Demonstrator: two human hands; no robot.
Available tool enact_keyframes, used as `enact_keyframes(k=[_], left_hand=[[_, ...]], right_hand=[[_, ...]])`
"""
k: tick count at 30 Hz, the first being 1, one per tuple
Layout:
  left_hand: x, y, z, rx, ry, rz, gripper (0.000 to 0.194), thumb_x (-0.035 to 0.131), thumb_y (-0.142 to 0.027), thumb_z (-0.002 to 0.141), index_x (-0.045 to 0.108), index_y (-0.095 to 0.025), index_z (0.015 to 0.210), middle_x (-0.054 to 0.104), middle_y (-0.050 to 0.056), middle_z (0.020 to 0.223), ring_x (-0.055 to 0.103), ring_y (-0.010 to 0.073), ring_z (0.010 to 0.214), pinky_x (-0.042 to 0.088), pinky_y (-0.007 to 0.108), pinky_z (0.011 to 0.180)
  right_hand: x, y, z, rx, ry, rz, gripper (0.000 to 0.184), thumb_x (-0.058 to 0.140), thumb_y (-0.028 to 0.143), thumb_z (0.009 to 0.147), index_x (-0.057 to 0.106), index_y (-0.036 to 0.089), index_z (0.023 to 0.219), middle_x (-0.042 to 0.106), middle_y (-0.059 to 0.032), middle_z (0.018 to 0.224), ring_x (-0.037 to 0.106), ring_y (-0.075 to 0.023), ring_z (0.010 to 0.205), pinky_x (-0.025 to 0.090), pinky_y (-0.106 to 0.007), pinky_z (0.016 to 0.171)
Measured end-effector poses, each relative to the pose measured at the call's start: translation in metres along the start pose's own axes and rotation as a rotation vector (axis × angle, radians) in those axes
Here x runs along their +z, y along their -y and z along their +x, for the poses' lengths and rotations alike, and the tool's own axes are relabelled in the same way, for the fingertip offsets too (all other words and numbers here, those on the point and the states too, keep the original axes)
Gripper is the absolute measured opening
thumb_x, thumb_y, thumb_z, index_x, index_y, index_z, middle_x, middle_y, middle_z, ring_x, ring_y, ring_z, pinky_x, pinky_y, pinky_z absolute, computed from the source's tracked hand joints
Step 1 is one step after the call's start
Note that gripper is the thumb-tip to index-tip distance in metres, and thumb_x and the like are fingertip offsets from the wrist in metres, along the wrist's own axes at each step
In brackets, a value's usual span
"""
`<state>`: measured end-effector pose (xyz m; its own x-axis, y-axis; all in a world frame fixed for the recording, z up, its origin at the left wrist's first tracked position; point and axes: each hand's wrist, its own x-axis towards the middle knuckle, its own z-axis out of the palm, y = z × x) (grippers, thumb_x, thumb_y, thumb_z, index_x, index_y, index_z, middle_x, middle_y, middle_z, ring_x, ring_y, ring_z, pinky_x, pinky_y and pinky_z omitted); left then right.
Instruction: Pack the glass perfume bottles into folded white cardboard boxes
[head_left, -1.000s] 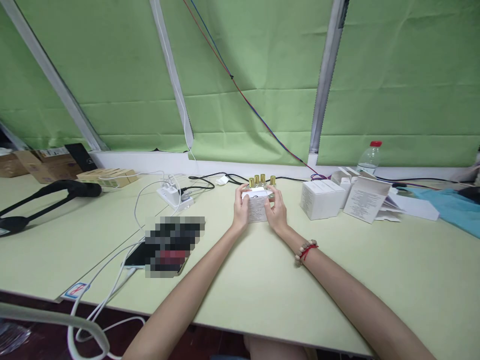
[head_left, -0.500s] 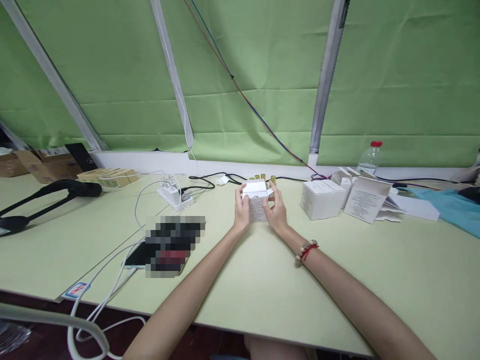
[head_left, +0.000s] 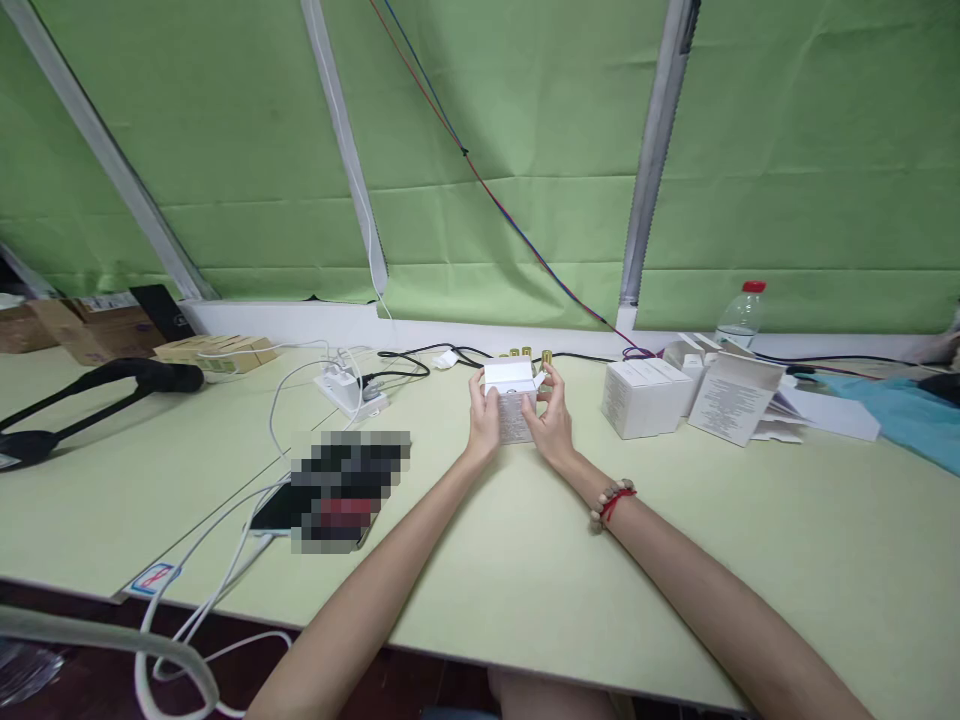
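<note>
A small white printed carton (head_left: 514, 418) stands upright on the table between my hands, its top flap raised at the back and a small side flap sticking out at the right. My left hand (head_left: 484, 418) grips the carton's left side, thumb on the front. On the other side my right hand (head_left: 551, 420) holds it, thumb against the front face and the index finger raised near the side flap. Just behind the carton stand several small bottles with gold caps (head_left: 527, 354), mostly hidden by it. What lies inside the carton does not show.
White cartons (head_left: 646, 400) stand to the right beside an opened carton (head_left: 731, 400) and a red-capped bottle (head_left: 739, 318). Leftward lie a power strip (head_left: 351, 390) with cables, a dark phone-like device (head_left: 271, 508), partly blurred, and a black headset-like frame (head_left: 105, 385).
The carton's top flap has swung up and now stands raised, covering more of the gold-capped bottles. My fingers have shifted slightly; both hands stay on the carton.
</note>
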<state>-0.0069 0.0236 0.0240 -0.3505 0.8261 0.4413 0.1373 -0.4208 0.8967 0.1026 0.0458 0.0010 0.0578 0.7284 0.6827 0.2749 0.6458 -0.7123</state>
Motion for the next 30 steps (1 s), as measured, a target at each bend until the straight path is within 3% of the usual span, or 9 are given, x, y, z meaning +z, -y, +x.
enact_keyframes(k=[5,12,17,24,30], left_hand=[[0.0002,0.0016,0.0013,-0.008,-0.009,-0.007,0.030,0.038,-0.033,0.085,0.041,-0.022,0.113,0.059,0.005,0.101,0.057,0.0151,0.085,0.044,0.027,0.072],[0.0002,0.0015,0.0014,0.032,0.025,-0.015,0.020,0.037,-0.033,0.084,0.045,-0.021,0.097,0.059,0.000,0.082,0.055,0.0126,0.070,0.043,0.024,0.062],[0.0002,0.0031,0.0009,0.063,0.037,-0.006,0.018,0.036,-0.034,0.085,0.045,-0.021,0.094,0.057,-0.001,0.081,0.053,0.0112,0.069,0.042,0.022,0.062],[0.0003,0.0075,0.0007,0.102,0.071,-0.043,0.033,0.037,-0.046,0.087,0.050,-0.019,0.101,0.060,0.003,0.093,0.057,0.0129,0.082,0.046,0.025,0.075],[-0.0009,0.0049,0.0020,0.104,0.102,-0.038,0.044,0.037,-0.054,0.086,0.052,-0.018,0.106,0.060,0.007,0.106,0.057,0.0164,0.095,0.045,0.028,0.086]], right_hand=[[0.0001,-0.0009,0.0006,0.028,0.008,0.030,0.053,0.052,0.039,0.080,0.033,0.024,0.127,0.054,-0.0066,0.111,0.059,-0.0153,0.077,0.045,-0.025,0.055],[-0.0032,0.0026,0.0009,-0.074,0.075,-0.071,0.031,0.041,0.038,0.086,0.052,0.024,0.111,0.052,-0.0053,0.106,0.057,-0.0155,0.081,0.045,-0.027,0.062],[-0.0031,0.0027,-0.0001,-0.080,0.093,-0.059,0.027,0.040,0.037,0.086,0.050,0.023,0.107,0.055,-0.0038,0.105,0.057,-0.0158,0.081,0.044,-0.029,0.069],[0.0005,-0.0031,0.0018,0.061,0.006,0.060,0.051,0.051,0.040,0.080,0.033,0.024,0.124,0.059,-0.0023,0.094,0.057,-0.0144,0.068,0.042,-0.025,0.056],[-0.0023,-0.0009,0.0017,-0.005,-0.006,0.003,0.052,0.047,0.041,0.083,0.031,0.027,0.130,0.055,-0.0065,0.107,0.056,-0.0133,0.066,0.042,-0.025,0.054]])
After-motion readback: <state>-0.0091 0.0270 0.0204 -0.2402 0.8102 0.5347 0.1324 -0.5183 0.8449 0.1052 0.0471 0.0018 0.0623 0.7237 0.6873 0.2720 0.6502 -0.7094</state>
